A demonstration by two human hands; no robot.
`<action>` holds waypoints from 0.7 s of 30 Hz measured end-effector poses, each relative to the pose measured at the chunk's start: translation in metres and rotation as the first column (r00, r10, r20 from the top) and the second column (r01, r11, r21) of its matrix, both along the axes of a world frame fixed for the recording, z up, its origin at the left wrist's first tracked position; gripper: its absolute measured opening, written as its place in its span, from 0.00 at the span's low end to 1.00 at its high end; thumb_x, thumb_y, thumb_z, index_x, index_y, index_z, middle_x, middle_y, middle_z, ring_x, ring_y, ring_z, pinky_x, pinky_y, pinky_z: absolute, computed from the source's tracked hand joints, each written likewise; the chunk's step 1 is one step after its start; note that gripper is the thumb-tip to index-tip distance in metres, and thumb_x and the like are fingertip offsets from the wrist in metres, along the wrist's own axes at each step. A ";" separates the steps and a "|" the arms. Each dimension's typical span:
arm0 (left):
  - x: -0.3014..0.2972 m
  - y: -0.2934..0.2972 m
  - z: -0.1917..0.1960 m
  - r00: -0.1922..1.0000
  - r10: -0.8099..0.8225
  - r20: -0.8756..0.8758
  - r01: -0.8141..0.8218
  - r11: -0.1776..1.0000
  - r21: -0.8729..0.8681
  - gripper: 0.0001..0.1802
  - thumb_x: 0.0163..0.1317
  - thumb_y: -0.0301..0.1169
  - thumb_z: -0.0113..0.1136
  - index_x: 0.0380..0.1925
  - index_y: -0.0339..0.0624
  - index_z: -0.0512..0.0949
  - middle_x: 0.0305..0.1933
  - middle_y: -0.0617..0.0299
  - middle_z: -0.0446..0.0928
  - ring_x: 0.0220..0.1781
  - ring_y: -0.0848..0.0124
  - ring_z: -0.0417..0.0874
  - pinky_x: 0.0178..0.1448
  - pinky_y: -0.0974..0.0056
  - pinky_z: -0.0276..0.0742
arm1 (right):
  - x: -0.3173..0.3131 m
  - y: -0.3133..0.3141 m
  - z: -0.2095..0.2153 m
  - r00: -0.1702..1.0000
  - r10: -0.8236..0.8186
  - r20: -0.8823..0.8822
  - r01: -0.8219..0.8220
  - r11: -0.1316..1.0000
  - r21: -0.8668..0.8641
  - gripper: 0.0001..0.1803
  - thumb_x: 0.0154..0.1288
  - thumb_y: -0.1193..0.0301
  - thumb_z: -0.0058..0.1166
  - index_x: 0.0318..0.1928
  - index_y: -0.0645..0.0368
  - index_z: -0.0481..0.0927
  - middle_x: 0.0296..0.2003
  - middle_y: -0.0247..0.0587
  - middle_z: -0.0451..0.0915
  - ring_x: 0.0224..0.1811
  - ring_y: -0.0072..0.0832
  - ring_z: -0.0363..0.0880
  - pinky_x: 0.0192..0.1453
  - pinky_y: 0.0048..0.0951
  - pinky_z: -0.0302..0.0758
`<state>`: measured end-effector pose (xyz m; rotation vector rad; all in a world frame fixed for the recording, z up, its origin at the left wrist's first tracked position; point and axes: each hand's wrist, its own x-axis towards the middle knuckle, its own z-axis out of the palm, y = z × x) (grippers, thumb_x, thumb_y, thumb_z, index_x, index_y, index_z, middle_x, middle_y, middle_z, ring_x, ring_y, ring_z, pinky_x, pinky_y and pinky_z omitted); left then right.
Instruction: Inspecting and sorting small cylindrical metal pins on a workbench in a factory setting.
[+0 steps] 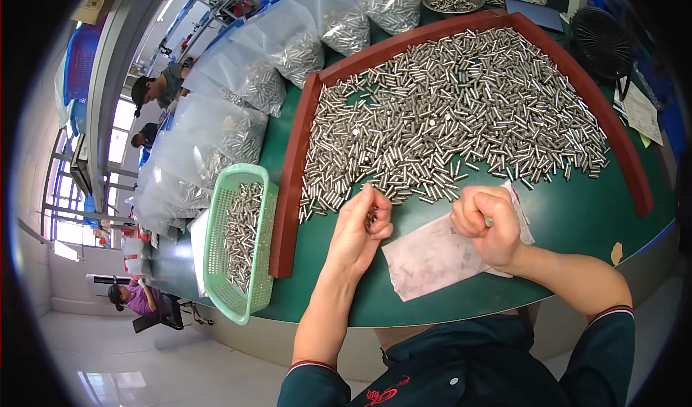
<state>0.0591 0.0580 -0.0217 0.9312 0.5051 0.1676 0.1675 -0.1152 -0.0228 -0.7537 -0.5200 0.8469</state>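
- Left hand [362, 223] curled around a few metal pins [370, 219], at the near edge of the pin pile [454, 111]
- Right hand [489, 223] fisted over white paper [432, 255]; contents unclear; green basket [216, 263] left of pile

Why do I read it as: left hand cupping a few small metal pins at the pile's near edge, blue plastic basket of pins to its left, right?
One thing is off: the slotted plastic basket is pale green, not blue, as the head view shows. The rest holds: the left hand cups a few small metal pins at the near edge of the heap of silver cylindrical pins, and the basket of pins sits to its left.
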 end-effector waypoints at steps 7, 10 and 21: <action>0.002 -0.008 0.004 0.955 0.201 -0.216 0.209 0.054 0.976 0.06 0.43 0.24 0.62 0.23 0.38 0.76 0.10 0.66 0.60 0.13 0.75 0.61 0.19 0.68 0.59 | -0.001 0.000 0.000 1.000 -0.001 0.009 0.001 1.000 -0.015 0.16 0.56 0.69 0.31 0.12 0.56 0.53 0.10 0.27 0.51 0.13 0.15 0.46 0.18 0.20 0.45; 0.004 -0.010 0.002 0.958 0.187 -0.217 0.210 0.055 0.976 0.05 0.43 0.24 0.61 0.22 0.38 0.75 0.10 0.62 0.61 0.12 0.71 0.62 0.19 0.66 0.60 | -0.001 0.000 -0.001 1.000 -0.002 0.015 0.003 1.000 -0.018 0.16 0.56 0.69 0.31 0.12 0.55 0.53 0.10 0.27 0.51 0.13 0.15 0.46 0.18 0.20 0.45; 0.001 -0.049 0.007 0.943 -0.188 -0.275 0.315 0.230 0.921 0.03 0.46 0.21 0.60 0.22 0.35 0.76 0.11 0.69 0.59 0.14 0.82 0.57 0.18 0.73 0.54 | -0.003 -0.004 0.005 0.998 -0.042 0.040 0.041 0.999 0.025 0.18 0.58 0.66 0.33 0.12 0.56 0.55 0.10 0.28 0.53 0.12 0.17 0.46 0.18 0.21 0.47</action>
